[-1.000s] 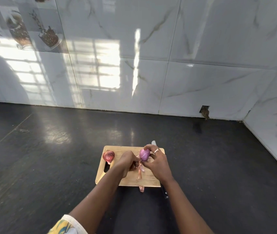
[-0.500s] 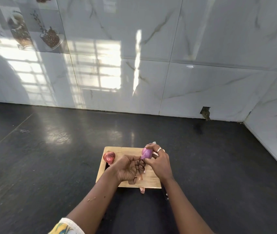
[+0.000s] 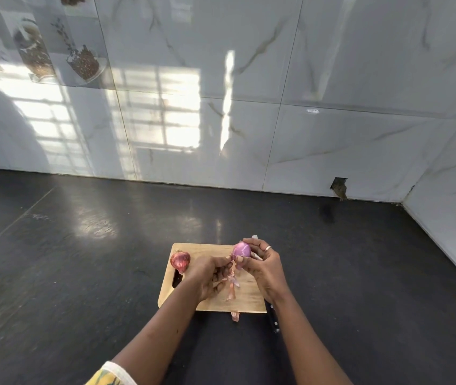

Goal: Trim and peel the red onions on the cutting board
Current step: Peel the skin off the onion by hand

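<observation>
Over the cutting board's far right corner: peeled onion (image 3: 242,250), glossy purple, held clear of the wood.
Right hand (image 3: 263,266): fingers curled round the peeled onion from above and the right, thumb on its near side; ring (image 3: 268,248) on one finger.
Left hand (image 3: 210,276): fingers curled, thumb and fingertips pinched on a skin strip (image 3: 231,279) at the onion's lower left; strip trails down to the board.
Unpeeled onion (image 3: 180,259): at the board's far left corner, beside the handle slot, untouched.
Cutting board (image 3: 249,300): wooden, on the dark countertop (image 3: 82,273), well apart from the tiled wall.
Peel scrap (image 3: 235,315): on the countertop, just off the board's near edge.
Knife (image 3: 272,318): along the board's right edge, mostly hidden by the right forearm; dark handle shows at the near right corner.
</observation>
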